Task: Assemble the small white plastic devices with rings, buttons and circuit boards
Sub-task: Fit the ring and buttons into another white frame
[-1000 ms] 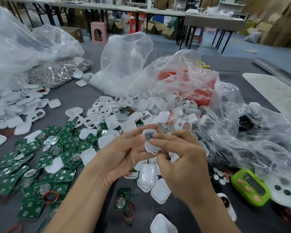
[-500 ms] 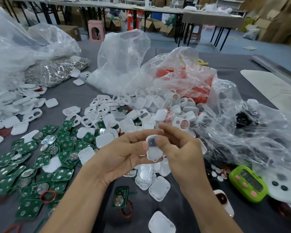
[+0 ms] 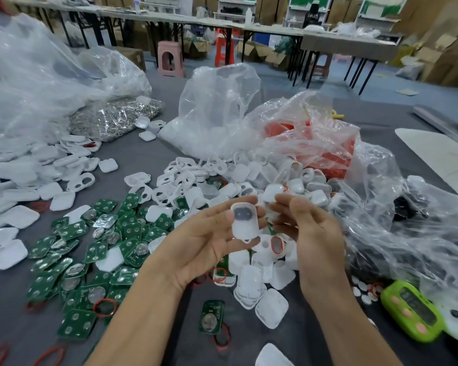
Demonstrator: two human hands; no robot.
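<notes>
My left hand [image 3: 204,247] holds a small white device shell [image 3: 245,220] upright between thumb and fingers; a grey button pad shows in its upper part. My right hand [image 3: 307,228] hovers just right of the shell with its fingers loosely curled, apart from it and holding nothing I can make out. Below and behind the hands lies a heap of white shells [image 3: 238,173]. Green circuit boards [image 3: 95,249] with coin cells spread out to the left. One board [image 3: 211,317] lies alone near my left forearm, and a red ring [image 3: 105,306] rests on the boards.
Crumpled clear bags surround the work area; one holds red rings [image 3: 315,143], another silver metal parts [image 3: 117,120]. A green timer [image 3: 413,311] sits at the right. More white covers [image 3: 11,207] pile up at the far left. Tables and stools stand behind.
My right hand has let go of the shell and drawn back to the right. The left hand alone now holds it, raised slightly, with the grey pad uncovered.
</notes>
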